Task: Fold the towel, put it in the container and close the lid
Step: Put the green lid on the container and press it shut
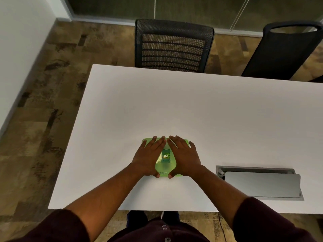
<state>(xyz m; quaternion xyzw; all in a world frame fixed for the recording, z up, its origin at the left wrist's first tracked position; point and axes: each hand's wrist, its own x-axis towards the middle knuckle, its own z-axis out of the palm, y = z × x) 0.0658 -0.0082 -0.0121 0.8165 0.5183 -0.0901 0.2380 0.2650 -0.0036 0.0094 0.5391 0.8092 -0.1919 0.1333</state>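
Note:
A translucent green container (165, 167) with its lid on sits on the white table near the front edge. A small label shows on the lid's middle. My left hand (148, 158) lies flat on the left half of the lid, fingers spread and pointing away. My right hand (183, 157) lies flat on the right half in the same way. Both thumbs curl over the container's near edge. The towel is not visible; a pale blur shows through the lid, and I cannot tell what it is.
The white table (174, 105) stretches far ahead and to the right. A metal cable hatch (260, 183) with a raised flap is set into the table at the right. Two black chairs (173, 46) (286, 51) stand behind the far edge.

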